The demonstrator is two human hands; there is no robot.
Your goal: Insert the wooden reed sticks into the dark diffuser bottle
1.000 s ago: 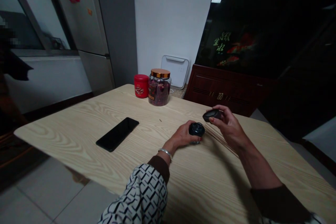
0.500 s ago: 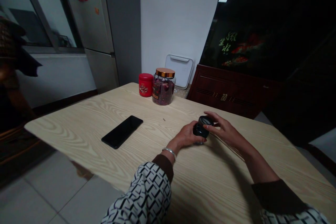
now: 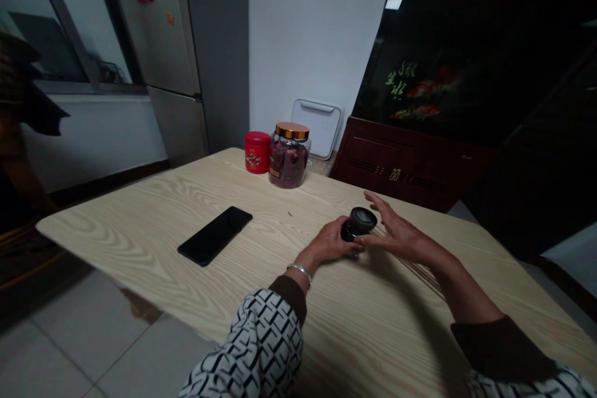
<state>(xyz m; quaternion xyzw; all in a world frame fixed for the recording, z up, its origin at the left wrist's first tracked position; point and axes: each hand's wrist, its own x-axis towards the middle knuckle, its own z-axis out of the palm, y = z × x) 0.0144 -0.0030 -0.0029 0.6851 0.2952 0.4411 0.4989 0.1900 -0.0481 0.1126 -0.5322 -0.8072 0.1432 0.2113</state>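
Note:
A small dark jar (image 3: 355,230) with a black lid on top stands on the light wooden table (image 3: 233,286). My left hand (image 3: 329,241) is wrapped around the jar's body from the left. My right hand (image 3: 394,231) touches the lid from the right, with its fingers stretched out and spread. A bracelet shows on my left wrist.
A black phone (image 3: 215,235) lies flat on the table to the left. At the far edge stand a red tin (image 3: 257,152) and a glass jar with a copper lid (image 3: 289,154). A grey fridge, a white board and a dark wooden cabinet are behind.
My right hand held the black lid apart from the jar, then brought it down onto the jar. Now its fingers have spread out beside the lid.

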